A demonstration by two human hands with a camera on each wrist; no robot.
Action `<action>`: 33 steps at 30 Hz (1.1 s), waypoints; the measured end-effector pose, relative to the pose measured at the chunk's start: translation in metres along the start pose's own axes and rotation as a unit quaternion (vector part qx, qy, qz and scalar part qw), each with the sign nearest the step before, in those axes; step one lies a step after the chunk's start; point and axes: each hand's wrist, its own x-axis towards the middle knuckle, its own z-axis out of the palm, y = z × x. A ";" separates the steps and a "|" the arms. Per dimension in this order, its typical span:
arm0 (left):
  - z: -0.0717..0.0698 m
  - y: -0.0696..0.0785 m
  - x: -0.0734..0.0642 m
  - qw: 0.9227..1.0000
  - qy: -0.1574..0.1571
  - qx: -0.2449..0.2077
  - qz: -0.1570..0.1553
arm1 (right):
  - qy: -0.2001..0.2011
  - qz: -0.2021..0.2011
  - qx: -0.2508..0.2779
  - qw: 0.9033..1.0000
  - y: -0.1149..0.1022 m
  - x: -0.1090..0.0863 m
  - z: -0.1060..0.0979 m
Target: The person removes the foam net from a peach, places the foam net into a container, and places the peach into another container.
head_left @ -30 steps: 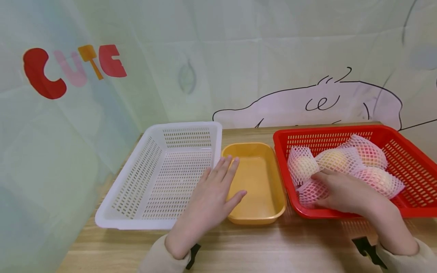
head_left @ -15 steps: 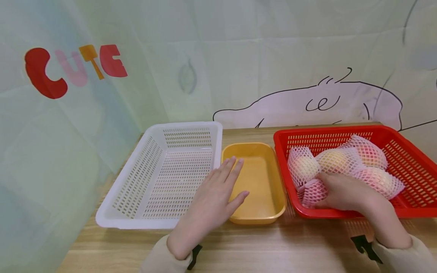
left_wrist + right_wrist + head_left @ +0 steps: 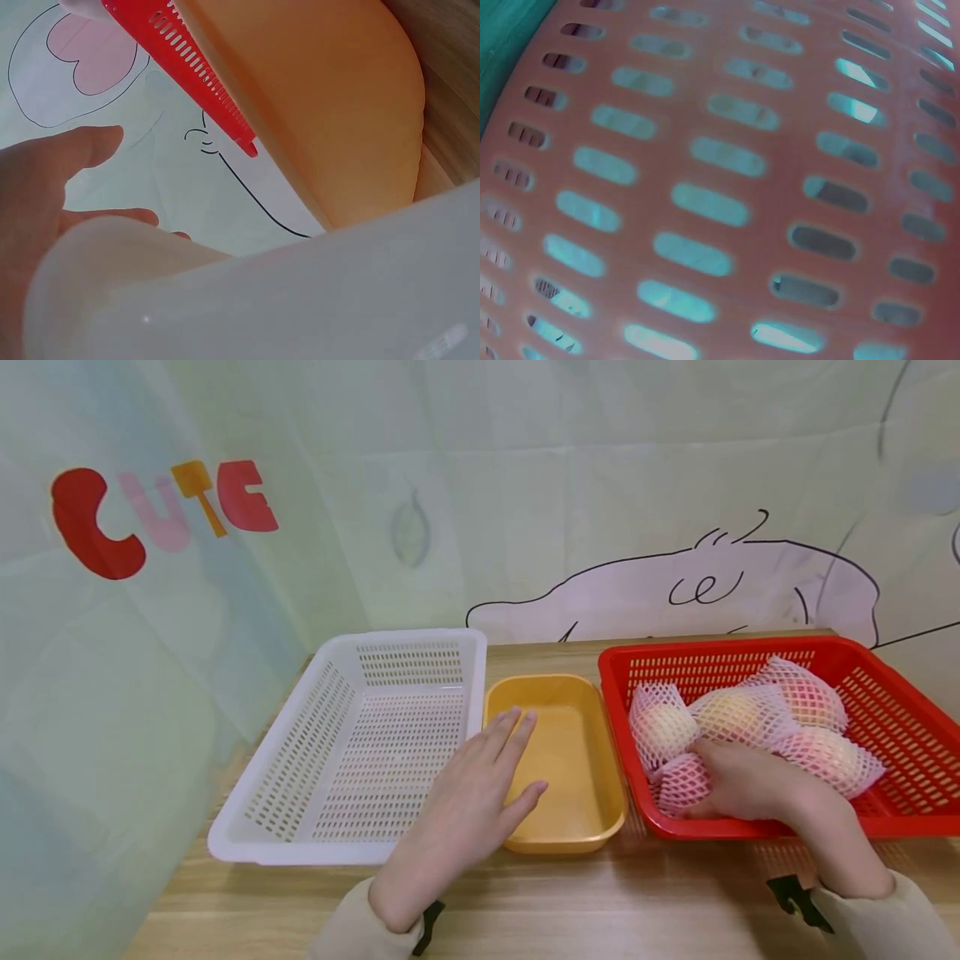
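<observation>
In the head view my right hand (image 3: pixel 757 783) reaches into the red basket (image 3: pixel 918 827). Its fingers and thumb curl round a round fruit in a pink foam net (image 3: pixel 681 783) at the front left corner, the palm hiding part of it. Close behind lie a pale fruit in a white net (image 3: pixel 663 728) and a yellowish netted fruit (image 3: pixel 731 714). My left hand (image 3: pixel 468 797) hovers with straight fingers over the right rim of the white basket (image 3: pixel 255 768), fingertips overlapping the yellow tray (image 3: pixel 558 835). The left wrist view shows its thumb and fingers holding nothing.
Two more netted fruits (image 3: pixel 828 760) sit further right in the red basket. The yellow tray stands between the two baskets on the wooden table (image 3: pixel 570 902). A printed cloth (image 3: pixel 525 510) rises behind. Slotted red basket wall (image 3: pixel 780 217) fills the right wrist view.
The right hand has shifted slightly, uncovering more of the pink netted fruit's left side. The left hand has moved slightly to the right, fingers still straight.
</observation>
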 end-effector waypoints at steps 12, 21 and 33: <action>0.000 -0.001 0.000 1.000 0.007 -0.001 0.005 | 0.021 -0.017 -0.033 0.999 -0.001 -0.001 -0.001; 0.000 -0.001 0.000 1.000 0.016 0.002 0.010 | 0.046 -0.018 -0.032 0.998 -0.003 -0.012 -0.007; 0.002 -0.002 0.000 1.000 0.023 0.006 0.015 | 0.090 -0.027 -0.032 0.995 -0.009 -0.024 -0.018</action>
